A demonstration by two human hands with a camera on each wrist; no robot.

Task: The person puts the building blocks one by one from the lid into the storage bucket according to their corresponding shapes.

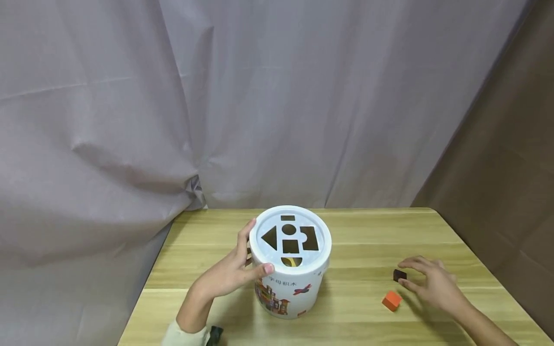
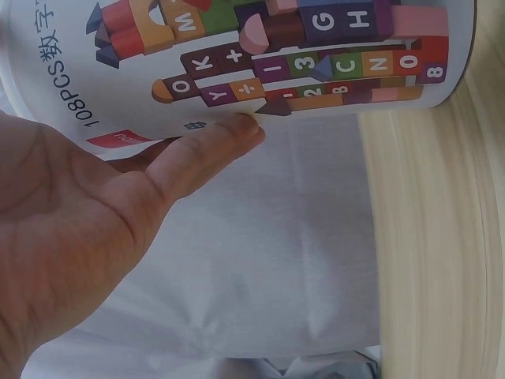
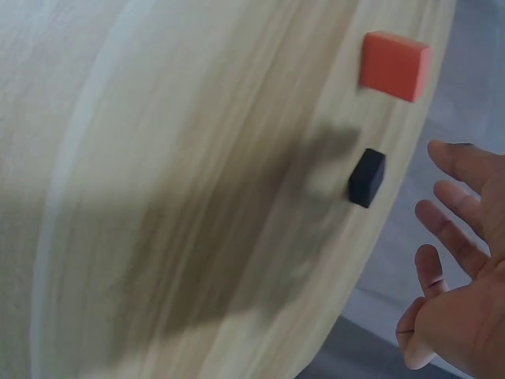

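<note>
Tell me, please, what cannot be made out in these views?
- Bucket contents: head view, hidden by the lid; only dark holes show.
- Left hand fingers: behind the bucket.
- Dark block shape: too small; blurred in the right wrist view.
- Right hand: contact with the dark block unclear.

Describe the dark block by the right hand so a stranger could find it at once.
Start at the white bucket with shape holes in its lid, on the wooden table, and look right. The dark block lies just off the fingertips of the open right hand. Its neighbour, the orange block, is bright and nearer the table's front edge.
</note>
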